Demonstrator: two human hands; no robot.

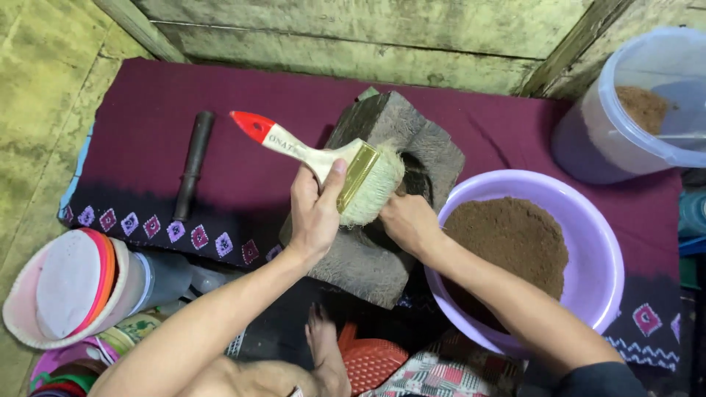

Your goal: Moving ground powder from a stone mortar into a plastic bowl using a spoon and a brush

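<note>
A person's left hand [315,213] has its grip clenched around a wide paintbrush [346,167] over a dark wooden block [382,213] on a maroon cloth [147,140]; the right hand [409,222] grips the block's edge. A lilac basin [597,242] and clear tub [625,103] both contain brown powder [515,239].

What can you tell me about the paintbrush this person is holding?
The paintbrush is broad and flat, with a pale wooden-looking handle tipped red, a brassy metal band and pale, frayed-looking bristles. The left hand grips it at the neck, thumb near the band, handle slanting up to the left. Its bristles lie over the dark stone-like block, close to the right hand resting on that block.
</note>
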